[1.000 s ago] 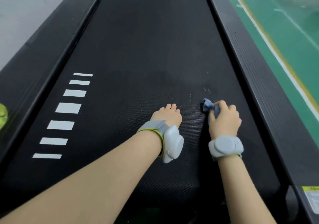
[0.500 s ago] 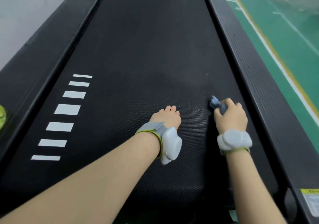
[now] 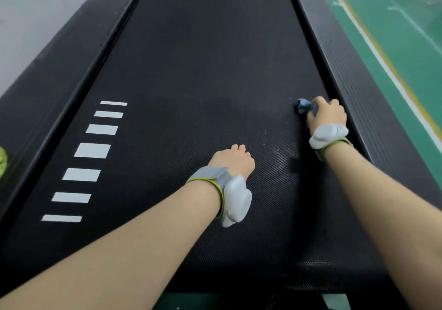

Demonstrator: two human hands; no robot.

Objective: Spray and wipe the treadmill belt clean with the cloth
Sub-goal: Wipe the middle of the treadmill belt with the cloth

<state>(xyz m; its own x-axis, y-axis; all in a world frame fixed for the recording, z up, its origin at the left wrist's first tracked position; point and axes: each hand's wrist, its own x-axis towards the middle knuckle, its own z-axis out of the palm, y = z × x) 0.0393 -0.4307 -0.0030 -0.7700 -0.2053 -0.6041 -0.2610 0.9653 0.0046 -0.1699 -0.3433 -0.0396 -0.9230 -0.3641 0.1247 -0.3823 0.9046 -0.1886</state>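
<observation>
The black treadmill belt [image 3: 196, 75] runs away from me down the middle of the view. My right hand [image 3: 327, 113] grips a small bunched blue-grey cloth [image 3: 303, 105] and holds it down on the belt close to its right edge. My left hand [image 3: 235, 159] rests on the belt nearer to me, fingers pointing forward and holding nothing. Small pale specks lie on the belt between the two hands. No spray bottle is in view.
Black side rails flank the belt, the left rail [image 3: 59, 70] and the ribbed right rail [image 3: 354, 70]. White stripes [image 3: 92, 150] are printed on the belt's left side. A green floor [image 3: 406, 35] with painted lines lies to the right. Something yellow-green [image 3: 2, 161] sits at the left edge.
My right hand has pushed the cloth forward and to the right along the belt, toward the right rail. My left hand has stayed in place.
</observation>
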